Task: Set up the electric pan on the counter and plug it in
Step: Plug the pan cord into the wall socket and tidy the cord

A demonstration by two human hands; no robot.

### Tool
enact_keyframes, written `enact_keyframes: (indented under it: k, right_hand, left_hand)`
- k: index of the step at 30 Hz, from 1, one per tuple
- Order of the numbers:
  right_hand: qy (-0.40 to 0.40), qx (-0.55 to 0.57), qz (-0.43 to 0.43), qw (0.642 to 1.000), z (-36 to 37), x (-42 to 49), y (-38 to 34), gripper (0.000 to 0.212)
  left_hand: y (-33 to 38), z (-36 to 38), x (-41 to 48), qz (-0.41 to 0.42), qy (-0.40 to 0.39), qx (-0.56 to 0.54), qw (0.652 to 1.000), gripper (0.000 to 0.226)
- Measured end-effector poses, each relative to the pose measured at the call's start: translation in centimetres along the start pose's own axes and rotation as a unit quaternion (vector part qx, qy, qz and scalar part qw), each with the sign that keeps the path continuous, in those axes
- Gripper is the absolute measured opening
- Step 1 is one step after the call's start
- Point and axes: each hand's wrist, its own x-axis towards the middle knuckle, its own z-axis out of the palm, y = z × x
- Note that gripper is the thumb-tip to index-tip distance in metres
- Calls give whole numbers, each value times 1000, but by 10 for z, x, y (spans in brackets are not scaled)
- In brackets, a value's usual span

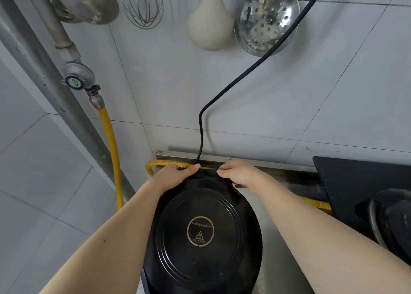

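While both forearms stretch over the electric pan (201,231), set on the steel counter (274,260) with its long axis running away from the person, left hand (178,174) and right hand (239,174) clasp its far rim, equally close to the black cord (200,138) between them; beyond, the cord climbs the tiled wall (266,93) up and rightward, plug out of view

Both bare forearms are reaching forward over the electric pan (201,231); the left hand (178,174) and right hand (239,174) are gripping its far rim, fingers curled.
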Motion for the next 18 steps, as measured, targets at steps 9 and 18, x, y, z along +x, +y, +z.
enact_keyframes:
  k: [9,18]
  right_hand:
    - [132,34,-50,989,-8,-28,-3,30]
    - [181,45,-69,980,-2,-80,12,27]
  left_hand:
    - [21,-7,-26,104,123,-79,984,60]
    - [33,6,-83,156,176,-63,970,43]
